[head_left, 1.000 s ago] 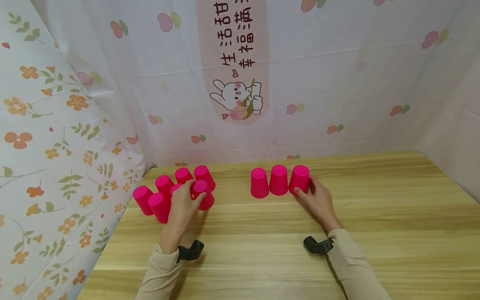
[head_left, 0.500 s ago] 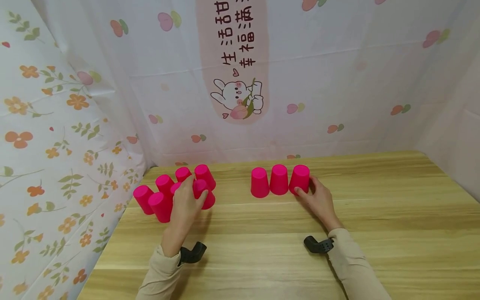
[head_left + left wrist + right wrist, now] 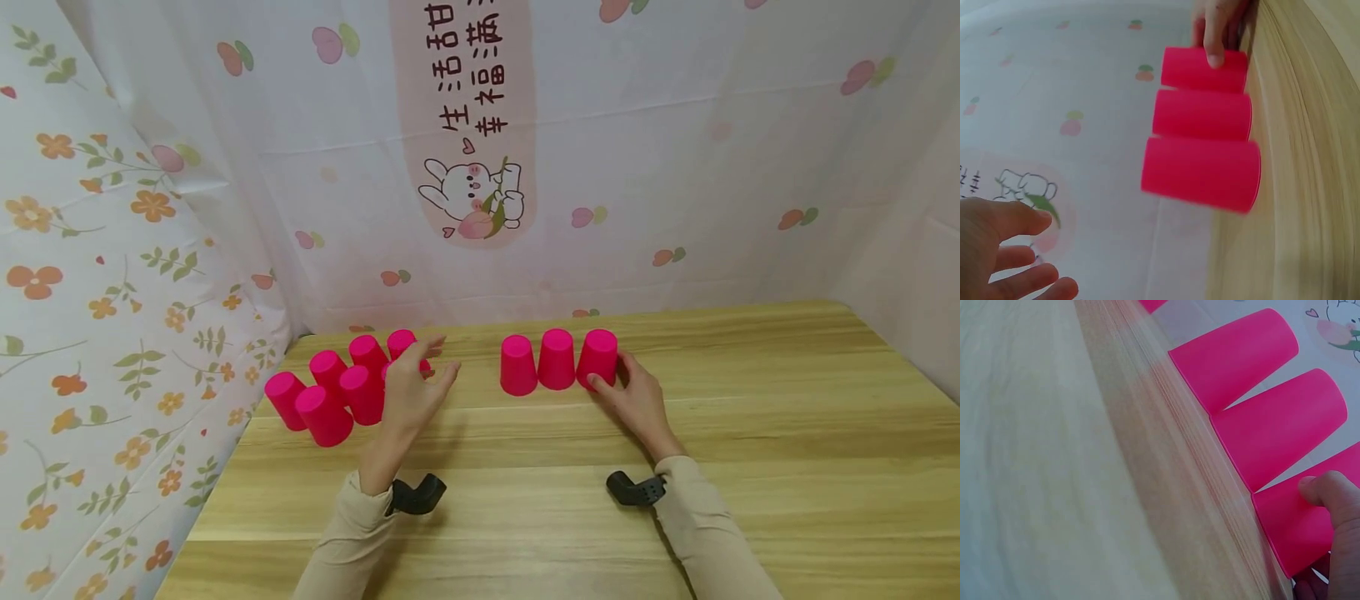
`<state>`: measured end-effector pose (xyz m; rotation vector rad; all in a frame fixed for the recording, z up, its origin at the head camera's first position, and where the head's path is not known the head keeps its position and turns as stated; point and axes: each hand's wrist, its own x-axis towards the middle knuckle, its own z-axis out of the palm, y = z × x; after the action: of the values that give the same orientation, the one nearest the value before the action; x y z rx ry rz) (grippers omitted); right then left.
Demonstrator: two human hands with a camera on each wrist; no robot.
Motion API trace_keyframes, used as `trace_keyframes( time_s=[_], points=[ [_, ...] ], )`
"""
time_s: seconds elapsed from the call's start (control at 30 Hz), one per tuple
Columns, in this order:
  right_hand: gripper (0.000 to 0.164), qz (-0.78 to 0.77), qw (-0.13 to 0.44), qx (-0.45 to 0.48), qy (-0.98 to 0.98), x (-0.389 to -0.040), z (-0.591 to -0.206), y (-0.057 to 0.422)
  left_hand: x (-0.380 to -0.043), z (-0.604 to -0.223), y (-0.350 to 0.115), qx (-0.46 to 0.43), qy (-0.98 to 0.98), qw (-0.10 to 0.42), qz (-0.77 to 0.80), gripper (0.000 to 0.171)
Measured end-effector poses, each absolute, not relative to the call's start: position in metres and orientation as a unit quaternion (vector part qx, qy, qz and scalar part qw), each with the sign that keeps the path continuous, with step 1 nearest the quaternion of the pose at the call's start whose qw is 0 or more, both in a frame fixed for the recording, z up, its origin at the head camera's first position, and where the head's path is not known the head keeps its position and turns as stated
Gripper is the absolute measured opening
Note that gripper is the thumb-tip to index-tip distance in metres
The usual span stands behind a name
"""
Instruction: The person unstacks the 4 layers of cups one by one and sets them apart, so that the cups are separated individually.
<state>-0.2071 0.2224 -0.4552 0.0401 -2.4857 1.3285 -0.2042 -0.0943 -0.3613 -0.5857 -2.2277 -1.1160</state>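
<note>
Three pink cups stand upside down in a row right of centre in the head view: a left cup, a middle cup and a right cup. My right hand grips the right cup low on its side, the thumb across its front in the right wrist view. My left hand is raised with fingers spread and holds nothing. Behind and left of it stand several more upside-down pink cups, and the hand partly hides the rightmost ones. The left wrist view shows the left hand apart from the three-cup row.
The wooden table stretches across the front. A white printed cloth hangs behind it, and a flowered cloth hangs along the left side. Each wrist carries a black camera mount.
My left hand has released a cup in the left group and moved right, its fingers spreading. The cups keep their places, and my right hand still grips the right cup.
</note>
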Motion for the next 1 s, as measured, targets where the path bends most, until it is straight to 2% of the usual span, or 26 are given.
trace_keyframes(
  time_s=[0.17, 0.37, 0.53, 0.83, 1.0],
  points=[
    [0.06, 0.467, 0.166, 0.019, -0.869, -0.206, -0.455, 0.221, -0.214, -0.368, -0.07, -0.189, -0.838, 0.194, -0.474, 0.041],
    [0.06, 0.47, 0.166, 0.019, -0.866, -0.206, -0.453, 0.221, -0.224, -0.371, -0.045, -0.178, -0.838, 0.111, -0.503, 0.067],
    [0.061, 0.47, 0.167, 0.02, -0.867, -0.206, -0.454, 0.222, -0.231, -0.379, -0.031, -0.194, -0.844, 0.11, -0.488, 0.07],
    [0.06, 0.468, 0.172, 0.017, -0.867, -0.207, -0.456, 0.223, -0.24, -0.397, -0.02, -0.199, -0.839, 0.088, -0.499, 0.055],
    [0.06, 0.466, 0.164, 0.016, -0.869, -0.208, -0.455, 0.224, -0.242, -0.402, -0.016, -0.182, -0.837, 0.102, -0.506, 0.047]
  ],
)
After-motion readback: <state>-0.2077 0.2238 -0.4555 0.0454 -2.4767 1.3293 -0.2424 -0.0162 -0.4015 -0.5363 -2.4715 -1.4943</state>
